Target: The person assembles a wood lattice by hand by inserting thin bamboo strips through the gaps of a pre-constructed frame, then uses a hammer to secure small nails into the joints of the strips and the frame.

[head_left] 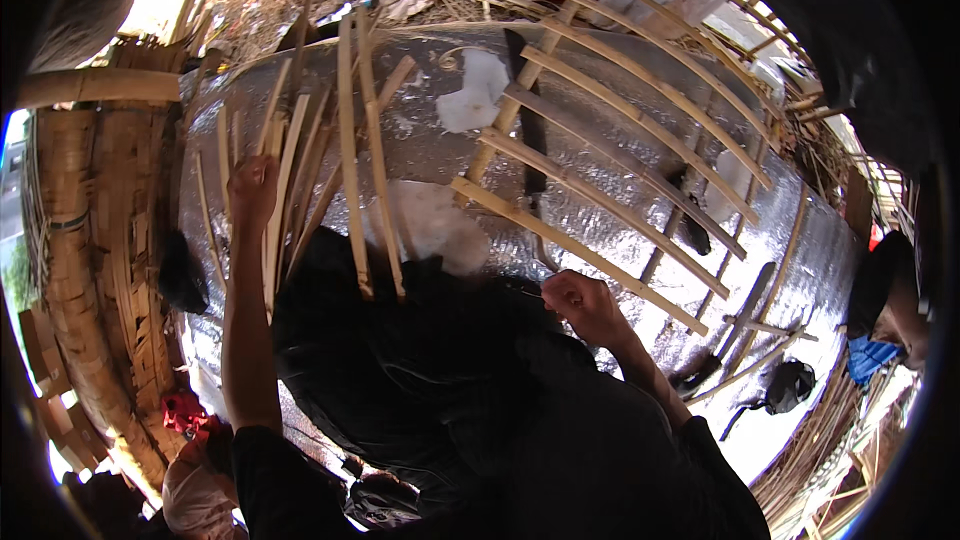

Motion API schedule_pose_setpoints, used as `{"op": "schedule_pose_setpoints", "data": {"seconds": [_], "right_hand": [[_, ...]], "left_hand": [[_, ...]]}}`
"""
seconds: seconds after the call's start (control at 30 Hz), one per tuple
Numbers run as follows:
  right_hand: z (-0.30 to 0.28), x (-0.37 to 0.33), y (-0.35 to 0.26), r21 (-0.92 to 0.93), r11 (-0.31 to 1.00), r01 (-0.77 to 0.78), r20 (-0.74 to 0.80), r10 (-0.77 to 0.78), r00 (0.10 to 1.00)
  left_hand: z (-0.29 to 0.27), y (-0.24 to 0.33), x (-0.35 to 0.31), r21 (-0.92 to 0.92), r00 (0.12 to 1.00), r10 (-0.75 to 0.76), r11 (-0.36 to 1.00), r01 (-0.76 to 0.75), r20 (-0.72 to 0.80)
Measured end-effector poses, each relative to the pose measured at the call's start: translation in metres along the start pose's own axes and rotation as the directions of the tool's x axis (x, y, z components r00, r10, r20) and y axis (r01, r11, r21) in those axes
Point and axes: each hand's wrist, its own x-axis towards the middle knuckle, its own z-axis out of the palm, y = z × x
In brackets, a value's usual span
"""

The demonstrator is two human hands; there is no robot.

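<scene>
My left hand [254,188] is closed at the left, on a pale bamboo strip [275,105] that rises out of its fist. Several other bamboo strips [290,165] lie just right of that hand. Two longer bamboo slats [348,140] run from my dark-clothed lap away from me. My right hand [582,302] is closed too, beside my lap; what its fingers hold, if anything, is too small to make out. Just beyond it lies a ladder-like bamboo frame [600,155], its several slats set slanting across a crosspiece.
A shiny silver sheet [620,225] covers the ground, with pale worn patches [472,90]. On the left stands a stack of bamboo pieces [105,240]. A small black pouch [790,385] and thin sticks [765,340] lie at right. Another person's leg [903,305] shows at the right rim.
</scene>
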Motion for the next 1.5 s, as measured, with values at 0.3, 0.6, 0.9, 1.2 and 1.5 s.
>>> {"op": "schedule_pose_setpoints", "data": {"seconds": [0.3,0.6,0.9,1.2,1.5], "right_hand": [[-0.220,-0.177,0.193,-0.253,0.922,-0.294,-0.934,-0.153,0.324],[-0.226,-0.274,0.314,-0.272,0.577,-0.770,-0.940,0.012,0.342],[-0.234,-0.279,0.310,0.375,0.542,-0.752,-0.921,0.312,-0.234],[-0.255,-0.298,0.278,0.534,0.802,0.267,-0.845,0.502,0.182],[-0.295,-0.252,0.205,0.577,0.789,0.209,-0.814,0.575,0.076]], "left_hand": [[0.067,0.043,-0.072,-0.091,0.980,0.140,0.984,-0.154,-0.142],[0.059,0.146,-0.055,-0.131,0.946,0.317,0.937,-0.324,-0.071],[0.060,0.146,-0.052,-0.082,0.916,0.399,0.912,-0.402,-0.049],[0.064,0.157,-0.046,-0.122,0.924,0.381,0.917,-0.381,-0.024],[0.061,0.198,-0.051,-0.091,0.867,0.498,0.864,-0.496,-0.002]]}}
